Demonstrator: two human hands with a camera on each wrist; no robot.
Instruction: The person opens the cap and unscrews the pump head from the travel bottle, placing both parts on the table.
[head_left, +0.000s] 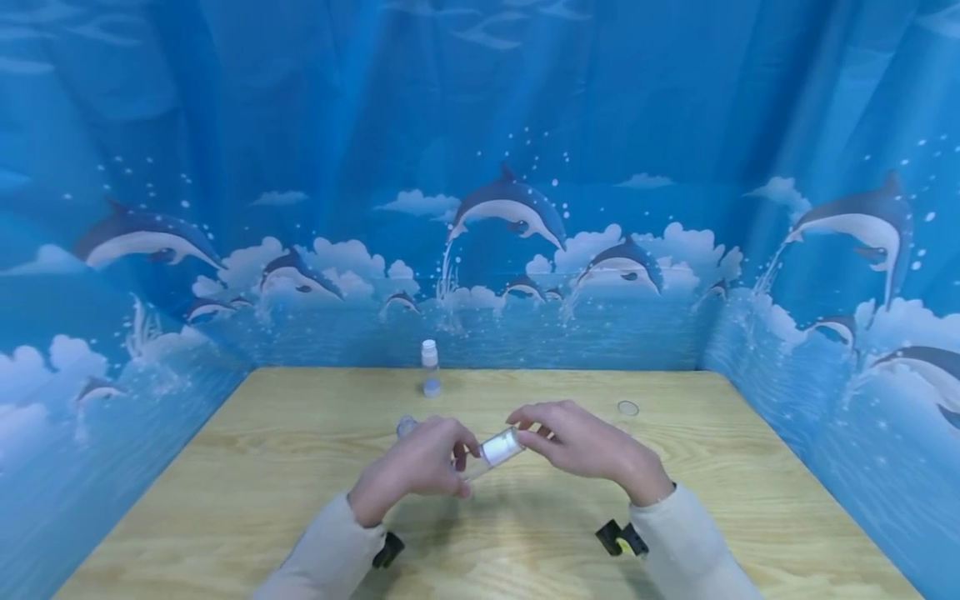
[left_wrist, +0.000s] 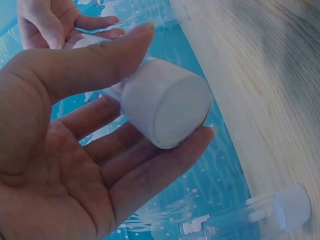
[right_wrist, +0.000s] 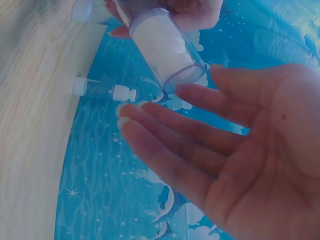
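Observation:
My left hand (head_left: 427,458) grips a small clear pump bottle (head_left: 500,447) tilted above the table, its thumb and fingers round the white base (left_wrist: 165,105). The bottle's other end points up towards my right hand (head_left: 581,442). A clear cap (right_wrist: 167,50) covers a white part at that end. In the right wrist view, my right thumb and index fingertips touch or nearly touch the cap's rim, and the other fingers (right_wrist: 170,150) reach out fairly straight. Whether the fingertips pinch the cap is hard to see.
Another clear bottle (head_left: 430,367) with a white top stands at the table's back edge. Behind my left hand is a clear container (head_left: 406,426), partly hidden. A clear round-rimmed piece (head_left: 628,407) is on the wooden table (head_left: 225,483) at the right. A dolphin-print curtain (head_left: 480,125) encloses the table.

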